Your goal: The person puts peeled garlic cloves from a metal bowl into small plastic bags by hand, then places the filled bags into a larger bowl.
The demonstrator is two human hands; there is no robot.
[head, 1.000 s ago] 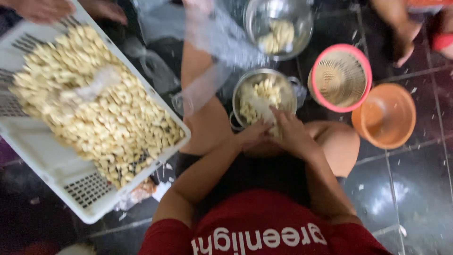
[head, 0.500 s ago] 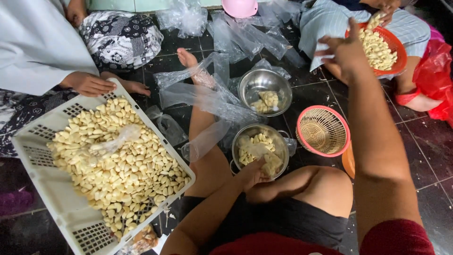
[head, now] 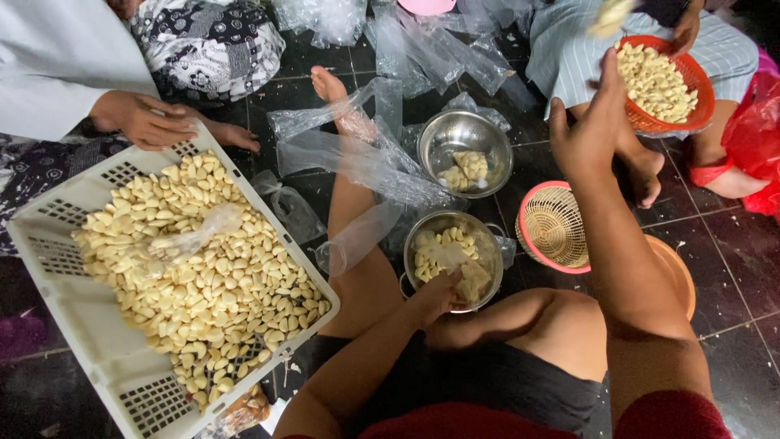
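Observation:
My left hand (head: 437, 297) is at the near rim of a steel bowl (head: 409, 244) holding peeled garlic cloves. Its fingers curl onto a clear plastic bag (head: 465, 275) with cloves that lies in the bowl. My right hand (head: 591, 130) is raised with its fingers spread and nothing in it, just left of a red-orange basket of garlic (head: 700, 96) that another person holds on their lap. A blurred pale thing (head: 609, 16) is in the air above that basket.
A white plastic crate (head: 77, 321) full of peeled garlic (head: 211, 276) stands at left; another person's hand (head: 142, 120) grips its far edge. A second steel bowl (head: 439, 134), a pink-rimmed woven basket (head: 556, 226), an orange bowl (head: 681, 275) and loose clear bags (head: 366, 162) lie around my outstretched leg (head: 357, 268).
My right hand left the near bowl and rose to the upper right, up to the other person's basket. My left hand stayed at the bowl. The view tilted upward.

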